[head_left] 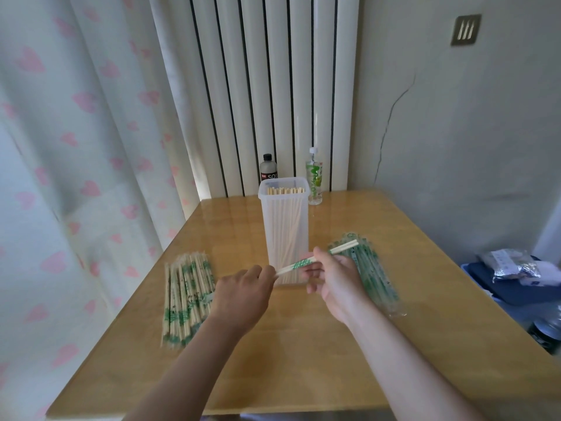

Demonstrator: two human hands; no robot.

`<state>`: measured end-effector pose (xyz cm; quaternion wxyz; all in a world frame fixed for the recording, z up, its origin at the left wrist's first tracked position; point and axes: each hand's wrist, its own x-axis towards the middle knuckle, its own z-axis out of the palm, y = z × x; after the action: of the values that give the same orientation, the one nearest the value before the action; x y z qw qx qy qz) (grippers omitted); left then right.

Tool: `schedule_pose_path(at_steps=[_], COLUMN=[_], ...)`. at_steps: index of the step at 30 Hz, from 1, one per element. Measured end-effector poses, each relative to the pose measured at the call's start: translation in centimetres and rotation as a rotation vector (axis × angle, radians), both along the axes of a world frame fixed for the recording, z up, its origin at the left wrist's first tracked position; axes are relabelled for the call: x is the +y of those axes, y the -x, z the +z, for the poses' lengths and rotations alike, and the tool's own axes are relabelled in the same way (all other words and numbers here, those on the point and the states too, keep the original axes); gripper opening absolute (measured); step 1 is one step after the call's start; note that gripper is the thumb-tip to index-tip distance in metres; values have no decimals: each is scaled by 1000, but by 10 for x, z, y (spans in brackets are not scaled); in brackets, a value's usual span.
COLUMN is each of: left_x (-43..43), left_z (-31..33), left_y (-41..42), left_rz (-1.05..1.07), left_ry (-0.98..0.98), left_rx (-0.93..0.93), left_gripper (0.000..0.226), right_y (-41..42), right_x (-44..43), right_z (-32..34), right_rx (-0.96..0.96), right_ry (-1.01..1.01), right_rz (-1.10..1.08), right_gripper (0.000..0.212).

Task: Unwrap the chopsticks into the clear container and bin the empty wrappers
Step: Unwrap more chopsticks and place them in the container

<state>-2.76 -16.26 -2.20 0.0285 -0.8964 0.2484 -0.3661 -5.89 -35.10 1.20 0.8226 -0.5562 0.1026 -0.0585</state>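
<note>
One chopstick pair (343,247) spans my hands: left hand (243,287) pinches the wrapper (299,264), right hand (331,278) pinches the bared end, apparently to draw it out for the clear container (283,226) at 12 o'clock.

Green-printed wrapped chopsticks (186,299), tan table (303,369), white curtain (76,147) patterned with pink hearts.

- Pale curtain (76,147) with pink heart print along the left, lit softly from behind by daylight.
- White column radiator (261,86) with dark gaps between its tall vertical tubes, straight ahead in the corner.
- Greyish-white wall (470,132) to the right, marked by a long thin crack (394,117) running downward.
- Small brass-coloured plate (465,29) fixed high on that wall.
- Light wooden tabletop (303,360), glossy, with a sheen near its far edge.
</note>
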Motion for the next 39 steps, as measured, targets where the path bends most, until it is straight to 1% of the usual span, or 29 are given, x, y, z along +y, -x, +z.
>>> schedule_pose_path(at_steps=[3, 5, 6, 8, 10, 12, 16, 18, 20, 21, 24, 27, 29, 31, 32, 33, 36, 39], left_x=[-5, -14, -19, -31, -42, -46, -39, -37, -35, -34, -36, -44, -42, -33, -29, -26, -29, -39], left_z=[4, 11, 15, 18, 19, 18, 14, 13, 14, 15, 16, 20, 25, 34, 38, 42, 55, 68], left_y=[4, 8, 8, 9, 11, 11, 5, 2, 0, -1, 1, 3, 1, 0, -1, -2, -1, 1], left_rz=[40, 95, 95, 42, -44, -67, -124, -137, -128, -123, -113, -103, -50, 71, 132, 173, 196, 121], left_ry=[-17, -5, 18, 51, 69, 15, -58, -101, -114, -114, -105, -123, -125, -37, 49, 149, 377, 539], left_rx=[118, 232, 297, 371, 382, 349, 205, 148, 126, 120, 107, 121, 162, 214, 219, 224, 232, 314], left_gripper=[37, 38, 43, 46, 38, 35, 29, 22, 12, 11, 14, 20, 22, 15, 9, 8, 23, 29], right_y=[2, 2, 3, 4, 5, 6, 7, 9, 11, 13, 18, 22, 24, 25, 26, 27, 27, 24], right_x=[3, 6, 8, 10, 10, 0, -29, -40, -52, -58, -66, -65, -70, -81, -85, -88, -87, -83], right_z=[-1, -3, -5, -9, -10, -8, -9, -10, -9, -8, -7, -6, -2, 1, 3, 4, 6, 13], right_rx=[3, 15, 21, 28, 27, 21, -7, -20, -13, -6, -17, -53, -65, -80, -90, -100, -114, -143], right_ry=[-38, -48, -37, 2, 26, 25, 55, 0, -74, -100, -165, -216, -265, -305, -310, -305, -242, -164], right_rz=[-20, -29, -28, -11, -2, -31, -130, -184, -236, -254, -242, -207, -257, -332, -357, -371, -381, -374], right_gripper=[28, 27, 27, 27, 29, 32, 33, 33, 33, 33, 31, 20, 18, 17, 16, 16, 18, 17])
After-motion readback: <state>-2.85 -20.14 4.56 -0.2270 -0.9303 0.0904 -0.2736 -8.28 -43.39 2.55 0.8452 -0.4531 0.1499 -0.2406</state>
